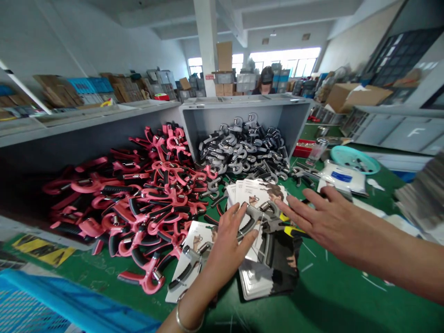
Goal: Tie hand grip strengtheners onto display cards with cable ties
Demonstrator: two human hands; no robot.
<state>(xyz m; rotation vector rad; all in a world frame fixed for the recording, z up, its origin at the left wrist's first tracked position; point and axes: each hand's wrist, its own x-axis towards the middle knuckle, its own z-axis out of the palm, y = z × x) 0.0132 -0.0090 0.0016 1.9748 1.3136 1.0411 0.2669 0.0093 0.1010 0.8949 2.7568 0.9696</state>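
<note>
Reaching over a green worktop (333, 300), a person works with two bare hands among piles of spring grips. The left hand (227, 238), a bracelet (178, 312) at its wrist, has its thumb and fingers parted around a grey spring grip (255, 213) on printed cards; whether it holds the grip firmly cannot be told. The right hand (322, 212), fingers wide and nothing visible in its grasp, hovers just beside yellow-handled pliers (292, 231). Left of the left hand, a second grip (189, 252) lies on a white card (178, 263); to its right, nearer the wearer, sits a card stack (255, 283). Pink grips (152, 199) spill out farther left, while a crate (294, 122) of grey grips (239, 150) stands beyond both hands, a co-worker (266, 74) behind it.
</note>
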